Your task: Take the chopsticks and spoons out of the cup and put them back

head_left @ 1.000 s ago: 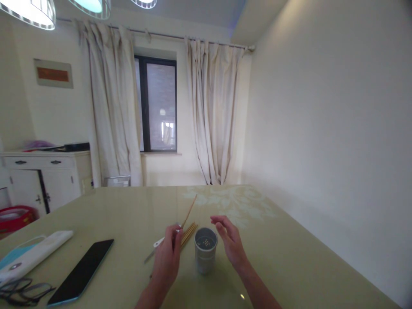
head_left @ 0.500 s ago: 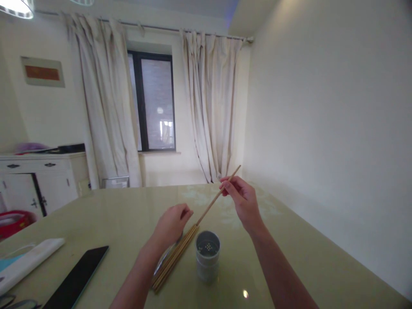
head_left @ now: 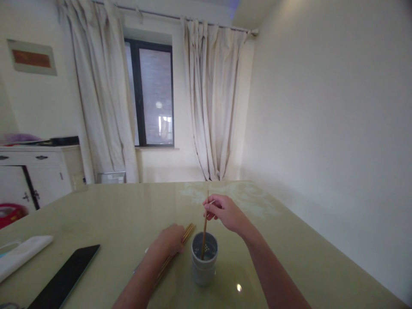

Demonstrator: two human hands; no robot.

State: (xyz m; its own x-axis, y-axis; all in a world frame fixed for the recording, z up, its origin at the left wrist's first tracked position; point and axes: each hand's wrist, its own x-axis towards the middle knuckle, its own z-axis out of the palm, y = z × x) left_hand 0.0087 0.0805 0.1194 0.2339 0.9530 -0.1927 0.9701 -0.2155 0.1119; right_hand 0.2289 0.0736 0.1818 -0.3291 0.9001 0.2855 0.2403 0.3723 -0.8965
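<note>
My right hand [head_left: 222, 210] pinches a wooden chopstick [head_left: 205, 229] near its upper end. The chopstick stands almost upright, with its lower end inside a grey cylindrical holder [head_left: 204, 274] that has small holes in its bottom. To the left of the holder, a bundle of chopsticks [head_left: 188, 233] lies slantwise on the table. My left hand [head_left: 170, 241] is closed over this bundle, its fingertips mostly hidden behind the hand. Part of the bundle is covered by my left wrist and forearm.
On the glossy greenish table [head_left: 273, 257], a black flat device [head_left: 66, 277] and a white elongated object [head_left: 25, 257] lie at the left. A white cabinet [head_left: 45, 176] and a red basin [head_left: 13, 214] are beyond the table's left edge. A wall [head_left: 328, 128] runs along the right.
My right hand has carried the chopstick down and left from beside the bundle into the holder. My left hand has lowered onto the bundle. The view has shifted slightly.
</note>
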